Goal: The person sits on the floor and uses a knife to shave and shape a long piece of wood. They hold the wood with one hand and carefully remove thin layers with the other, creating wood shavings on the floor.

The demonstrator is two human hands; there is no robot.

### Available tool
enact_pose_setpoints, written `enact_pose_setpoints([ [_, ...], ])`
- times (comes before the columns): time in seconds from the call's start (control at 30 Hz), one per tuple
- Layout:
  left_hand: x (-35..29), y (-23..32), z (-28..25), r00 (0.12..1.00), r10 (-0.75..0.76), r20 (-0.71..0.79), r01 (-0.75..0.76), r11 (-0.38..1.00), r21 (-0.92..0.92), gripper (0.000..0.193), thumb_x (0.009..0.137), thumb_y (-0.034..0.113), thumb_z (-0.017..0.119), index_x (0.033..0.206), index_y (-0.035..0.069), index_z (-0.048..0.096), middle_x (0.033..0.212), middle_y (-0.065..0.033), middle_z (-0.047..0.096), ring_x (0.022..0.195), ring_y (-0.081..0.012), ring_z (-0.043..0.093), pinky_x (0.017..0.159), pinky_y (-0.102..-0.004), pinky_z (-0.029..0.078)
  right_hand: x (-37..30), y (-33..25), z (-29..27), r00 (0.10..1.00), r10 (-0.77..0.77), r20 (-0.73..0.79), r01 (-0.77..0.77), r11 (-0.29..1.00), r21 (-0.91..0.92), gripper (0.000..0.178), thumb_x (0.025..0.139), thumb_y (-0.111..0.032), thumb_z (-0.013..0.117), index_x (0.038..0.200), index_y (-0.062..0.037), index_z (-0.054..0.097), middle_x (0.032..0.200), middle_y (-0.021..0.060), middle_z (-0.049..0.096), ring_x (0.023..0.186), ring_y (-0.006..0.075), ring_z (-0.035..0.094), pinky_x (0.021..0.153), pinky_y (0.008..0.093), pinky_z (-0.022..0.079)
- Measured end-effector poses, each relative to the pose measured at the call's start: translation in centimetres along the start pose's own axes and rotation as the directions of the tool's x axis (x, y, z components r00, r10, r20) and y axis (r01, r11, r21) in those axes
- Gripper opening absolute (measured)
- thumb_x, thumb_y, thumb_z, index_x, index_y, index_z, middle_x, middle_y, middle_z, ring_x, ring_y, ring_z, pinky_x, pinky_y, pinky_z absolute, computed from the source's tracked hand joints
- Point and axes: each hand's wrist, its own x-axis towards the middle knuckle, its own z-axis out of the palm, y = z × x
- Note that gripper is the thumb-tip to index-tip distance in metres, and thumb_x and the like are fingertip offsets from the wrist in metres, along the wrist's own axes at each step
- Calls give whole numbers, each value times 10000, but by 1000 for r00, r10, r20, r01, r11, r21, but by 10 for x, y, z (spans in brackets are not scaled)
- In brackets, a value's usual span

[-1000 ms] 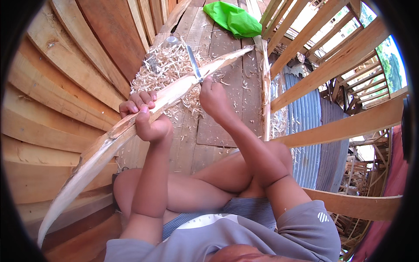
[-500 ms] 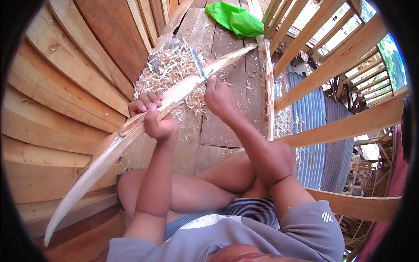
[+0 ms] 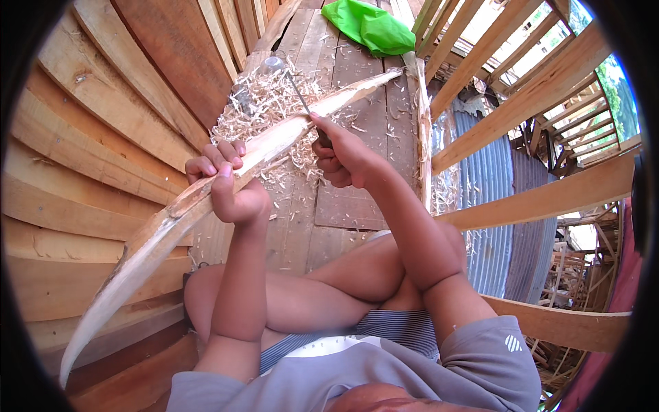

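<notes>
wood piece (image 3: pixel 274 145) gripped, knife (image 3: pixel 300 95) held close

the pale, curved wood piece is held slantwise over the plank floor (image 3: pixel 285 240), its near end at lower left. it is clasped by the left hand (image 3: pixel 233 199), between fingers and thumb. the knife is gripped by the right hand (image 3: pixel 344 158); whether the wood piece is touched by the knife cannot be told. curled shavings (image 3: pixel 250 117) are strewn beneath and beyond.

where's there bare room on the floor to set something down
Barest: the floorboards between the left forearm, crossed legs and right forearm, only lightly littered; a narrower strip lies between right forearm and edge beam. Crowded: the shavings heap, mostly between the long wooden piece and plank wall, and the far end, under the green bundle.
</notes>
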Motion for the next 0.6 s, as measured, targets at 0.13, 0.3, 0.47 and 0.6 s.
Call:
enact_pose_setpoints([
  [0.13, 3, -3, -1, 999, -28, 41, 27, 999, 26, 205, 692, 30, 523, 821, 145, 414, 713, -1, 389, 697, -136, 424, 784, -356, 419, 4, 2, -2, 1000, -16, -2, 16, 997, 81, 663, 952, -679, 376, 539, -182, 230, 460, -72, 171, 380, 84, 87, 368, 282, 46],
  [0.3, 0, -1, -1, 996, -28, 80, 23, 998, 52, 188, 704, 33, 531, 818, 150, 437, 721, 4, 403, 723, -137, 439, 817, -361, 424, 4, 4, -5, 997, 7, 79, -19, 988, 152, 666, 951, -679, 381, 545, -179, 213, 465, -73, 167, 387, 78, 86, 366, 274, 51],
  [0.47, 2, -2, -2, 996, -22, 90, 19, 999, 30, 185, 703, 33, 531, 821, 147, 446, 725, -1, 416, 731, -139, 447, 820, -364, 424, 15, 17, -1, 887, -363, -287, 265, 907, -328, 695, 950, -670, 442, 522, -130, 349, 460, -48, 289, 394, 78, 230, 371, 302, 151],
  [0.6, 4, -1, -5, 998, -29, 59, 27, 999, 30, 174, 704, 35, 529, 810, 147, 449, 720, -1, 414, 728, -140, 447, 816, -363, 424, 18, 22, 0, 705, -623, -339, 288, 688, -666, 730, 956, -647, 475, 544, -44, 492, 474, -13, 397, 450, 93, 342, 410, 338, 255],
])
